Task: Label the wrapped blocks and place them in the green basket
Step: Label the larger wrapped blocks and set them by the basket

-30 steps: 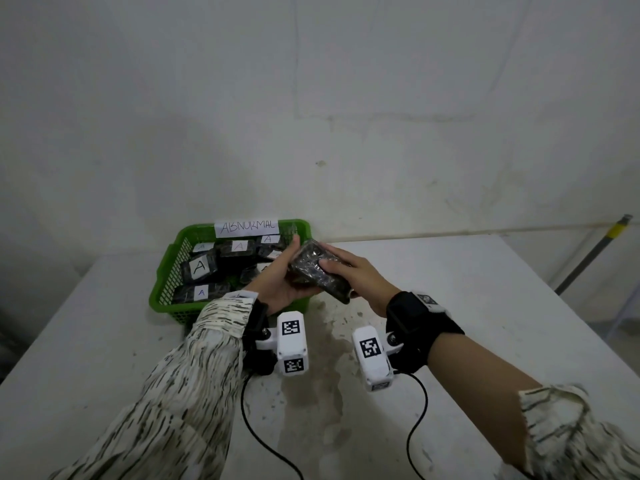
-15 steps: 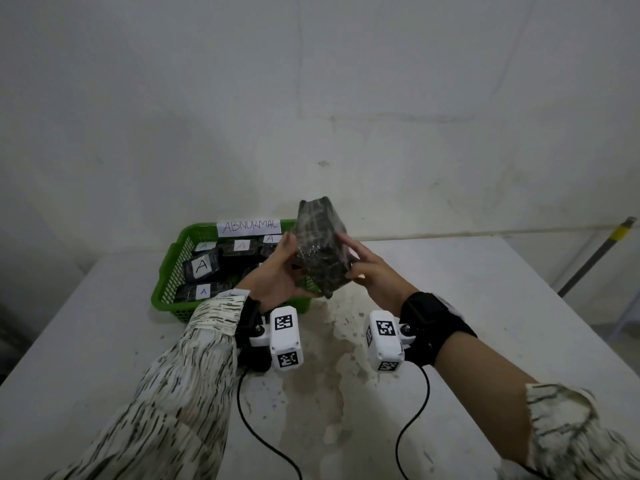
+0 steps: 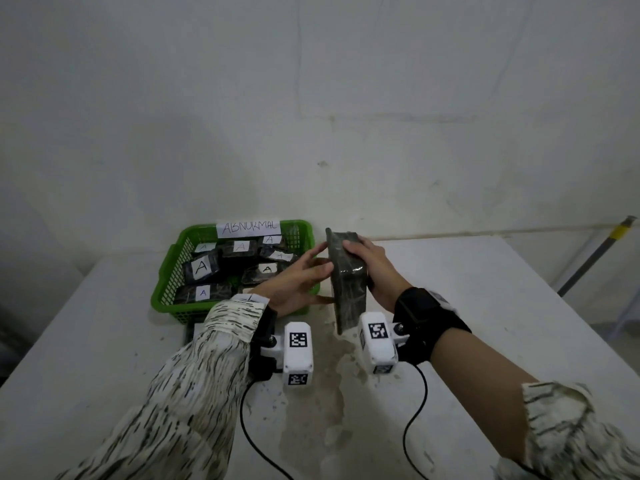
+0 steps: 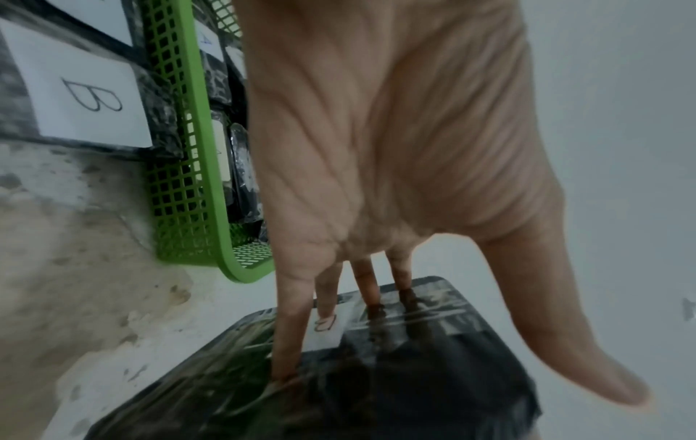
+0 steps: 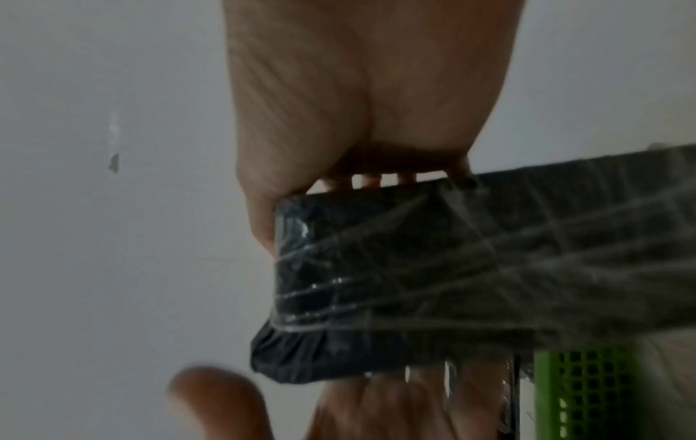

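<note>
A dark rectangular block wrapped in clear plastic film (image 3: 347, 282) is held on edge above the table, just right of the basket, its long side running toward the person. The right hand (image 3: 372, 263) grips it from the far side, fingers curled over the top edge and thumb against the end face, as the right wrist view shows. The left hand (image 3: 297, 282) is opened wide, its straight fingers (image 4: 292, 324) pressing flat on the block's broad face, where a small white paper label (image 4: 325, 326) sits under the fingertips; the thumb stands free. Just left of the block a green plastic lattice basket (image 3: 166, 271) rests on the stained white table (image 3: 485, 306), holding several wrapped dark blocks with white labels marked "A" (image 3: 201, 268). A paper sign reading "ABNORMAL" (image 3: 250, 227) is fixed to its far rim. In the left wrist view another wrapped block labelled "B" (image 4: 90, 92) lies outside the basket
</note>
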`<action>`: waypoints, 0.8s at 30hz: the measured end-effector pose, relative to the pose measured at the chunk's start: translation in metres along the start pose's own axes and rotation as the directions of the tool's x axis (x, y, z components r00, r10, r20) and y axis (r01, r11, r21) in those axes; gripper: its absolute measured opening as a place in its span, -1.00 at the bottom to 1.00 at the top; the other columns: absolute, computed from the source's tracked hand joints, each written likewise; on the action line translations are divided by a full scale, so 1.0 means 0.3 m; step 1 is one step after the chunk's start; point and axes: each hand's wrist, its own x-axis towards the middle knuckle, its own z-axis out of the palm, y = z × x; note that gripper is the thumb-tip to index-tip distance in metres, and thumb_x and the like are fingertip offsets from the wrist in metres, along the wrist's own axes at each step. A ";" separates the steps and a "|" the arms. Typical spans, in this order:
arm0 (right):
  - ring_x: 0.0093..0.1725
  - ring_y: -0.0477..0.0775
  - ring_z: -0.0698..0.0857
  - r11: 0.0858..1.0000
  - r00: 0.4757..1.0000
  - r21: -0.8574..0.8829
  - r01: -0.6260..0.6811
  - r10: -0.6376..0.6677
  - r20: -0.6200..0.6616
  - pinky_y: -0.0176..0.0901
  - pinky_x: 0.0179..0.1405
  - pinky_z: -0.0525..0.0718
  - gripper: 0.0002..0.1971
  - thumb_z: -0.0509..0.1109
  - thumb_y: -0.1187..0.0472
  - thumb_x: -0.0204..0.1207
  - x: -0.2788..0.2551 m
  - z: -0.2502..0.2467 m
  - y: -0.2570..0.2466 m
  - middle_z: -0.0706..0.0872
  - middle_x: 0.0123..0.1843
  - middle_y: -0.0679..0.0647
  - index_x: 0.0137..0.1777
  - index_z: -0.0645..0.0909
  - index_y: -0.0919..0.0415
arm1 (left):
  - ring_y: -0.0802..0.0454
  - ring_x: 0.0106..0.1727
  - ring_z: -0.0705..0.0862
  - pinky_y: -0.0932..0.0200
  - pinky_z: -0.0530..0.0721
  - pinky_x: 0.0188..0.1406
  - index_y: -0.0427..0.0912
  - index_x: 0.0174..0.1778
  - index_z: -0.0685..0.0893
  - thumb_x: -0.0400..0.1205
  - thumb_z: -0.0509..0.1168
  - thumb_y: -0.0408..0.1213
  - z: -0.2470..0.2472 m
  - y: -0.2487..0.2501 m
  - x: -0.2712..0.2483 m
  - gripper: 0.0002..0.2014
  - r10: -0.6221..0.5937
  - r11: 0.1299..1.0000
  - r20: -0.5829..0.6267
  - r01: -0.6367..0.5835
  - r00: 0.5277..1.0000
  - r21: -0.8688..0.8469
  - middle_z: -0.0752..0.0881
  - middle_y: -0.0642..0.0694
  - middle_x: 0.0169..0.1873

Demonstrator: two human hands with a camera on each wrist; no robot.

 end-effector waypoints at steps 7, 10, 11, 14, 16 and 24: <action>0.30 0.03 0.53 0.997 0.997 -0.022 0.068 -0.069 -0.044 0.00 0.33 0.62 -0.71 0.28 0.23 0.64 -0.025 0.048 0.002 0.23 0.38 0.16 0.34 0.52 0.12 | -0.07 0.23 0.58 -0.09 0.69 -0.16 0.03 0.39 0.34 0.01 0.70 -0.11 0.030 0.008 0.005 0.03 0.028 0.998 -0.159 -0.037 0.987 -0.049 0.51 -0.09 0.32; 0.32 0.01 0.48 0.995 0.997 -0.071 0.066 -0.068 -0.020 -0.03 0.39 0.57 -0.71 0.28 0.26 0.63 -0.045 0.059 -0.011 0.22 0.42 0.18 0.34 0.51 0.10 | -0.08 0.15 0.59 -0.05 0.64 -0.17 -0.01 0.46 0.23 0.39 0.44 -0.39 0.038 0.000 0.012 -0.24 0.036 0.999 -0.242 -0.044 0.970 -0.029 0.49 -0.12 0.29; 0.35 0.00 0.47 0.995 0.998 -0.080 0.062 -0.062 0.008 -0.03 0.42 0.54 -0.67 0.30 0.23 0.63 -0.048 0.056 -0.012 0.21 0.44 0.16 0.38 0.49 0.05 | -0.09 0.11 0.59 -0.05 0.63 -0.19 -0.02 0.48 0.20 0.49 0.36 -0.48 0.036 0.001 0.014 -0.30 0.036 0.998 -0.264 -0.046 0.964 -0.031 0.48 -0.15 0.29; 0.41 0.00 0.46 0.993 0.993 -0.116 0.036 -0.022 0.118 -0.07 0.42 0.52 -0.37 0.46 0.10 0.50 -0.056 0.040 -0.007 0.24 0.47 0.06 0.56 0.36 -0.04 | -0.13 0.04 0.61 -0.06 0.68 -0.31 0.00 0.50 0.17 0.59 0.22 -0.49 0.024 0.013 0.014 -0.40 0.045 0.995 -0.320 -0.070 0.946 -0.068 0.51 -0.19 0.19; 0.36 -0.05 0.53 0.979 0.972 -0.195 0.067 -0.021 0.233 -0.10 0.40 0.56 -0.20 0.52 0.09 0.38 -0.064 0.028 -0.004 0.39 0.41 -0.02 0.62 0.26 -0.06 | -0.15 0.05 0.62 -0.10 0.75 -0.40 0.08 0.47 0.16 0.63 0.21 -0.38 0.006 0.016 0.011 -0.44 0.051 0.987 -0.367 -0.103 0.929 -0.123 0.52 -0.15 0.15; 0.22 0.05 0.63 0.931 0.959 -0.358 0.065 0.041 0.279 -0.18 0.14 0.67 0.05 0.52 0.49 0.34 -0.038 -0.016 -0.043 0.58 0.27 0.06 0.66 -0.07 0.01 | -0.13 0.00 0.69 0.22 0.70 -0.49 0.07 0.40 0.42 0.64 0.18 0.09 -0.081 -0.004 -0.029 -0.58 -0.025 0.968 -0.409 -0.081 0.912 -0.239 0.57 -0.23 0.31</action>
